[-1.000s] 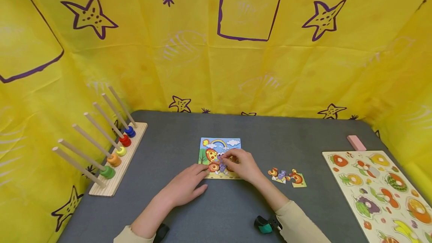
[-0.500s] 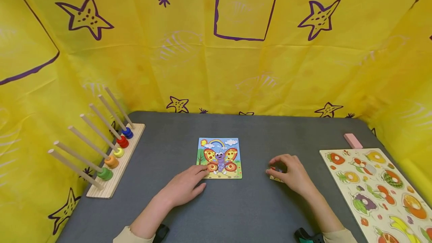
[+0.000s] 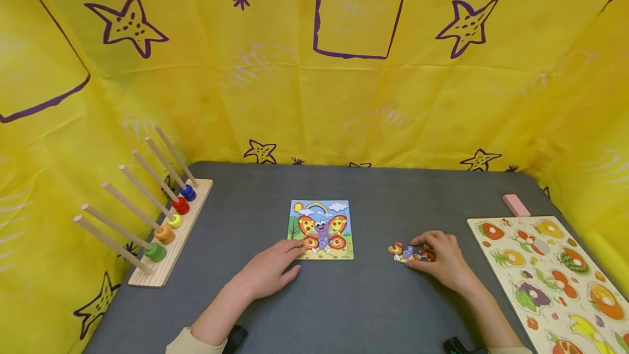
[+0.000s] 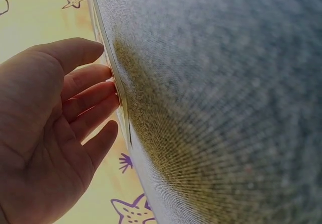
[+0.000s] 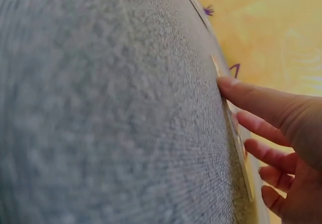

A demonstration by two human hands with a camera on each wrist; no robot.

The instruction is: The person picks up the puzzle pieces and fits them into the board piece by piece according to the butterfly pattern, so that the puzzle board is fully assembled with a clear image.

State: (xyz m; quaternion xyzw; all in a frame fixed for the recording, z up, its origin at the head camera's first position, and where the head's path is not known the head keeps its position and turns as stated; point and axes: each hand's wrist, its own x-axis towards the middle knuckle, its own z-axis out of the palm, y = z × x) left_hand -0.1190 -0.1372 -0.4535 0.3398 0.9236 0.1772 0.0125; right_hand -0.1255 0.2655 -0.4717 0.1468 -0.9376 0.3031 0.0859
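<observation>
A square butterfly puzzle lies flat on the dark table, its whole picture laid out. My left hand rests at its lower left corner, fingers touching the edge; in the left wrist view the fingers of that hand are loosely bent beside the thin board. To the right lie loose puzzle pieces with orange swirls and a purple part. My right hand has thumb and fingers around the rightmost ones, partly hiding them. In the right wrist view its thumb touches the edge of a thin piece.
A wooden peg stand with coloured rings stands at the left. On the right lies a fruit puzzle board, with a pink block behind it. A yellow printed cloth closes off the back and sides.
My right hand has left the butterfly puzzle and moved right to the loose pieces, shifting slightly further right in the last half second. My left hand has stayed at the puzzle's corner.
</observation>
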